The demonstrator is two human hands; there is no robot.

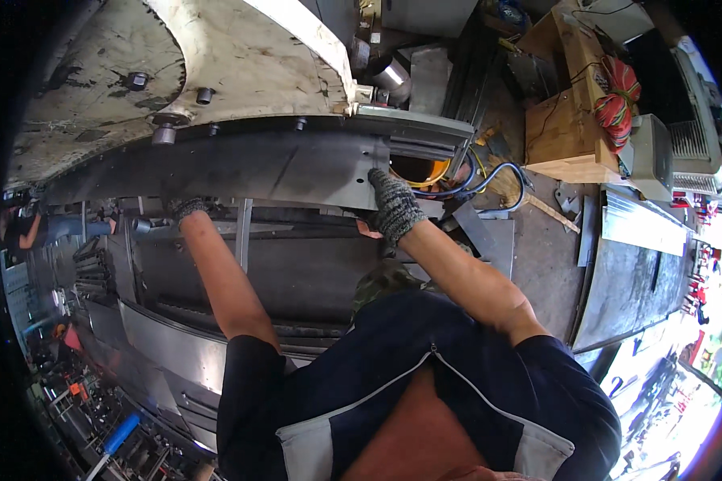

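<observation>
I am leaning over a large machine with a cream, stained body (241, 56). Below it runs a long grey steel panel (281, 168). My right hand (393, 207), in a speckled grey knit glove, has its fingers up on the panel's lower right corner, beside an opening with an orange part (421, 170) behind it. My left hand (188, 210) reaches under the panel's lower edge further left. Only its gloved wrist shows, so its fingers and grip are hidden. A darker steel sheet (297, 272) lies below both forearms.
Black cables (493, 180) loop right of the opening. A wooden box (565, 120) with a red and green cord bundle (618, 100) stands at the back right. Steel sheets (642, 228) lie at the right. Another person (32, 228) works at far left. A blue-handled tool (120, 433) lies low left.
</observation>
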